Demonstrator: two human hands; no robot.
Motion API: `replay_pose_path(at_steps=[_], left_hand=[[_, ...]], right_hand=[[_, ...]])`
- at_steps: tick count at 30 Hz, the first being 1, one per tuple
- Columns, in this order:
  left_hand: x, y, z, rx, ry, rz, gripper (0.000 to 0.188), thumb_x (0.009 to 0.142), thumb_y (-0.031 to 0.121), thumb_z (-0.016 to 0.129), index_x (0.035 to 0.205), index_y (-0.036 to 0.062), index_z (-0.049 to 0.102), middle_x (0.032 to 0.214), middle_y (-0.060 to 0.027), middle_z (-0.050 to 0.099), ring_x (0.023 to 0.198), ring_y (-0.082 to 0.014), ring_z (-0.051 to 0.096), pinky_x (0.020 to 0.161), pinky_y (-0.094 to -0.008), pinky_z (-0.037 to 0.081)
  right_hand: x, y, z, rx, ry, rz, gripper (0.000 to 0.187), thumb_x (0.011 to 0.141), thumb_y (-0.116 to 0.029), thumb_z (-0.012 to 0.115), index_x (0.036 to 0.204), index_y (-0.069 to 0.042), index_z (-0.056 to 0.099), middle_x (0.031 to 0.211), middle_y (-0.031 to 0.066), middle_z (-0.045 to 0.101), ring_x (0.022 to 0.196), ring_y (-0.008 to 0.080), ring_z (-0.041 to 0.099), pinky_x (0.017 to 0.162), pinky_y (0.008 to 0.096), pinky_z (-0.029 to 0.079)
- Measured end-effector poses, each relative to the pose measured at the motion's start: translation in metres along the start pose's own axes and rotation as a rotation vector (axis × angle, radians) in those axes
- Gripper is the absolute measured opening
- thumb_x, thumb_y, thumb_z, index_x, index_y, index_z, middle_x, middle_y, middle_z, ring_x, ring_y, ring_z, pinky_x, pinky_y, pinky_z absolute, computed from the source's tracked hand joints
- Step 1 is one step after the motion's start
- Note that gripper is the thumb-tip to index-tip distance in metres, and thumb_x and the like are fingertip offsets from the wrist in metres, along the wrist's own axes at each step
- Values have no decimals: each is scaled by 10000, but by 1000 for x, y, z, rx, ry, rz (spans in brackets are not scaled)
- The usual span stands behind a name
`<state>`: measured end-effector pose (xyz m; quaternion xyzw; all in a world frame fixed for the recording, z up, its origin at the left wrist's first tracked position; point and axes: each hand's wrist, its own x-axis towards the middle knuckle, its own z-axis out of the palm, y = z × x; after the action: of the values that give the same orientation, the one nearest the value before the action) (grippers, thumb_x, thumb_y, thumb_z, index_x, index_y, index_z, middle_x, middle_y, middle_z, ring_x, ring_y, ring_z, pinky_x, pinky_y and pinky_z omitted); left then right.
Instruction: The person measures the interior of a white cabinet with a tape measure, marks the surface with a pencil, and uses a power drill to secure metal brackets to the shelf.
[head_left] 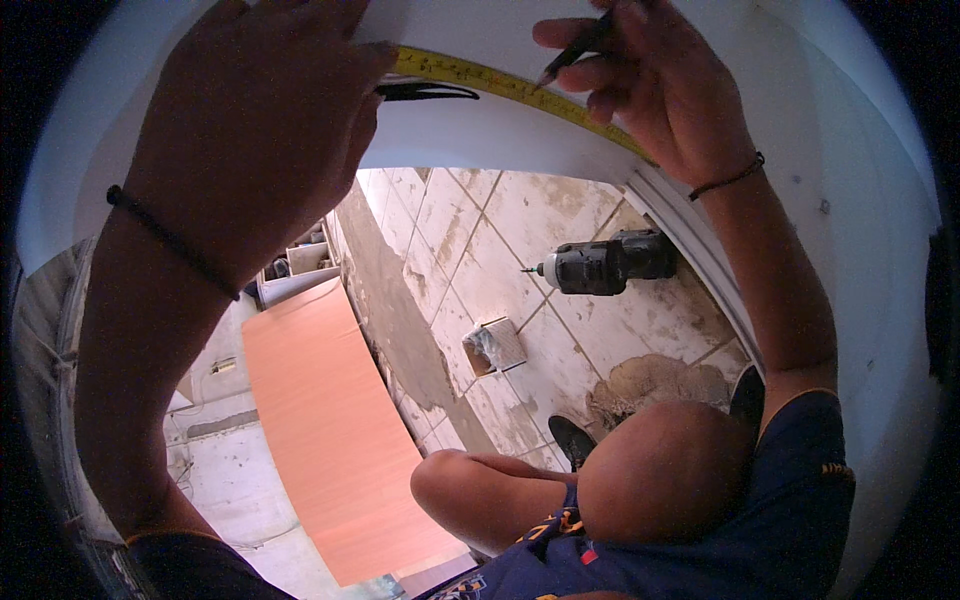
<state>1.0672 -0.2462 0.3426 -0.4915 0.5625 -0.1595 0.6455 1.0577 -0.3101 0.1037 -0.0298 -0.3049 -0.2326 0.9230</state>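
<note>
A yellow tape measure [440, 68] stretches along a pale white surface [450, 130] at the top. My left hand [270, 110] is closed at the tape's left end, with a thin black strap loop [430, 92] sticking out beside it; the tape's case, if there, is hidden by the hand. My right hand [670, 90] pinches a slim dark pencil [580, 48], its point at the tape's upper edge. Below the right fingers the tape runs on to the right, down to the wrist.
On the stained tile floor [520, 210] below lies a black cordless drill [600, 265]. A small open box [495, 345] sits nearer me, beside a brown fuzzy patch [655, 385]. A long salmon-coloured board [340, 430] stretches along the left, near a compartmented container [305, 262].
</note>
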Motion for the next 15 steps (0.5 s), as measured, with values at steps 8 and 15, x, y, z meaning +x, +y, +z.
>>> replay_pose_path(at_steps=[8, 15], left_hand=[[6, -13, 36, -77, 237, 71, 220, 740, 167, 666, 934, 64, 649, 871, -115, 549, 836, -262, 565, 757, -366, 469], [-2, -20, 41, -98, 215, 77, 302, 716, 125, 672, 1015, 88, 640, 946, -125, 552, 916, -303, 555, 816, -396, 455]], right_hand=[[23, 45, -8, -565, 205, -314, 120, 871, -45, 594, 950, -17, 508, 975, 165, 618, 853, 215, 656, 699, 319, 560], [40, 83, -20, -792, 69, -653, 169, 782, 36, 629, 909, -30, 541, 915, 81, 558, 835, 127, 582, 717, 280, 514]])
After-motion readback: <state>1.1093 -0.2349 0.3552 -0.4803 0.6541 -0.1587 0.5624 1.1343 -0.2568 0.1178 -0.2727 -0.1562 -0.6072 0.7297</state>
